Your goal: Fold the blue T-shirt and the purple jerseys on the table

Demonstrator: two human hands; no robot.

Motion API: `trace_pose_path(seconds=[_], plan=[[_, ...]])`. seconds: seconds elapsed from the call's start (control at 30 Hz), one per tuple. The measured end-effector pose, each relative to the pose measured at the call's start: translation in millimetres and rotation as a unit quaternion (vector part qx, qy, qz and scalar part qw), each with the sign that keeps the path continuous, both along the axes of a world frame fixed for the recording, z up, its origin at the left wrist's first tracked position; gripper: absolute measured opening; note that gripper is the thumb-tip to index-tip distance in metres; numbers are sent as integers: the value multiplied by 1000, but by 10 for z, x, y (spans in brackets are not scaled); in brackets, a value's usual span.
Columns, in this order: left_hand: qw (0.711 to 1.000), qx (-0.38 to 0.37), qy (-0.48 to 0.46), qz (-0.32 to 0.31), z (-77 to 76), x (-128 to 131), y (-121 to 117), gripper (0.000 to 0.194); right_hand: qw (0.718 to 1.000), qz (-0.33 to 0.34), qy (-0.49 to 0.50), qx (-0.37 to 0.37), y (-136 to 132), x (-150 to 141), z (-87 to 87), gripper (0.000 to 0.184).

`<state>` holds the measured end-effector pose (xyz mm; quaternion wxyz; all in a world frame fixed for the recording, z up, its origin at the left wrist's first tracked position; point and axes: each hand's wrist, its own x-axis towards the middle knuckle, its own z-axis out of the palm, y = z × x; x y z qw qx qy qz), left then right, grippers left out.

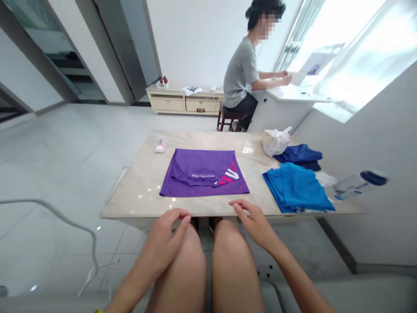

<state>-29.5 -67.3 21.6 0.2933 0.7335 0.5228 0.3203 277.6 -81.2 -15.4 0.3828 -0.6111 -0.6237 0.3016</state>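
Note:
A purple folded garment (192, 163) lies flat on the marble-look table (130, 195), with white lettering and a pink-and-white stripe design at its right corner. My left hand (167, 232) is above my left knee by the table's front edge; its fingers are bent, the thumb is apart from them, and nothing is held. At the front edge, just below the garment's right corner, my right hand (250, 217) has its fingers spread and is empty. Neither hand touches the garment.
Blue folded clothing (296, 187), dark blue cloth (299, 154), a white plastic bag (276, 141) and a clear bottle (358, 184) stand at the right. A small pinkish item (160, 147) lies far left. Beyond, a person (241, 69) sits at a white desk (289, 93).

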Motion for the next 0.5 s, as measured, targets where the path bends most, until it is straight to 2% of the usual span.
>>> trace_pose_path(seconds=[0.03,0.1,0.2,0.3,0.5], plan=[[1000,17,18,-15,64,56,-155,26,1000,24,18,-8,-135,-138,139,39],[995,64,65,-29,100,151,-427,24,998,62,18,11,-391,-384,315,37],[979,157,131,3,23,234,-699,21,994,44,-59,83,-645,-617,348,25],[970,190,152,30,-29,229,-787,23,990,-2,-87,108,-712,-662,280,21],[972,183,149,15,36,206,-794,27,992,-20,-59,106,-693,-643,272,26]])
